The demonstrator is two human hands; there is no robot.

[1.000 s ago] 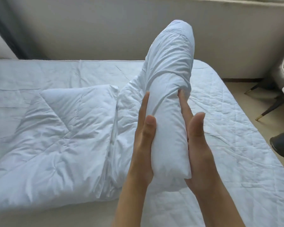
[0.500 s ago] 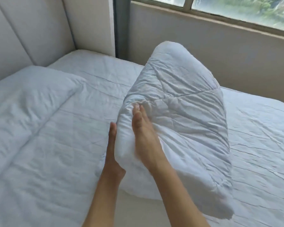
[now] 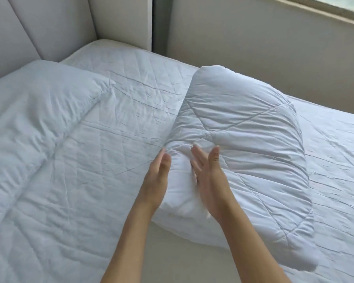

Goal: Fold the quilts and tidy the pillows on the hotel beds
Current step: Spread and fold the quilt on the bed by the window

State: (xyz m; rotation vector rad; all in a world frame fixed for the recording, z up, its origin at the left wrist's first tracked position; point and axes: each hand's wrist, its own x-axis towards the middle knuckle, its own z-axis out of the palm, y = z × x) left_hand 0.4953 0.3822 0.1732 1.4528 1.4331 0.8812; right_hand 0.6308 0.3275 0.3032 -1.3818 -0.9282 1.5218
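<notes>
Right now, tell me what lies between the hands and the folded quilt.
Nothing visible does. The left hand lies along the left edge of the folded quilt and the right hand is on or just above its top, both with fingers straight. Whether the blurred right palm touches cannot be told.

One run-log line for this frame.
left hand: open beside folded quilt | right hand: open above it | quilt: lying on bed
</notes>
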